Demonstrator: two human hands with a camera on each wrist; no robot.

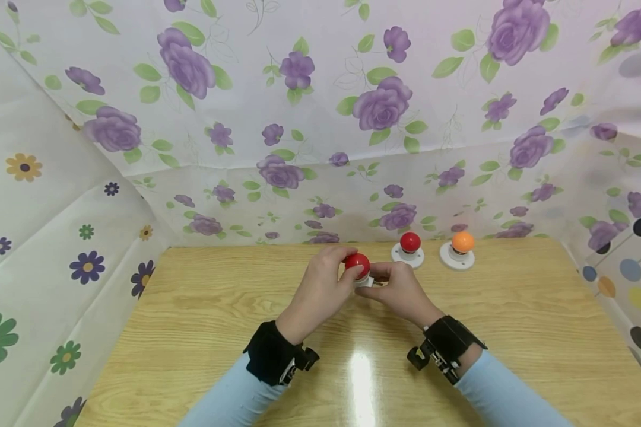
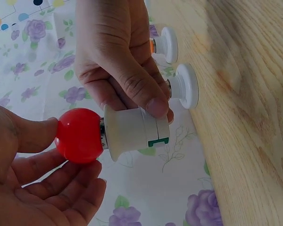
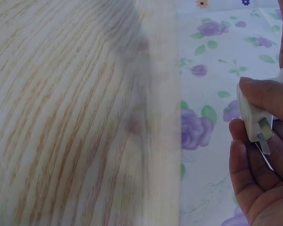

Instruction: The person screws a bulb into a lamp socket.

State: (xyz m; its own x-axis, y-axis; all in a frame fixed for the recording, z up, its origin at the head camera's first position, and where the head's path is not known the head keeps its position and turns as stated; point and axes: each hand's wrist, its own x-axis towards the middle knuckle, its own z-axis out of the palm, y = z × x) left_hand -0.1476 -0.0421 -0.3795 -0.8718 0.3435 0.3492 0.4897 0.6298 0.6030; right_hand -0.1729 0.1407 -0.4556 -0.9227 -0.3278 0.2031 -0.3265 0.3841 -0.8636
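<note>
My left hand (image 1: 321, 283) pinches a red light bulb (image 2: 79, 135) between thumb and fingers. The bulb's metal neck sits at the mouth of a white plug-in lamp socket (image 2: 128, 131), which has a green piece at its edge. Gripping that socket's body from the other side is my right hand (image 1: 403, 295), thumb on top and fingers behind. Flat metal prongs (image 3: 264, 134) stick out of the socket's plug end in the right wrist view. Both hands hold the pair above the wooden table (image 1: 235, 320), near its far edge.
At the table's back edge, right of my hands, a second red bulb (image 1: 410, 242) stands in a round white base (image 1: 415, 261). Beside it an orange bulb (image 1: 463, 241) stands in a similar base (image 1: 457, 262). Flowered cloth (image 1: 219, 196) hangs behind.
</note>
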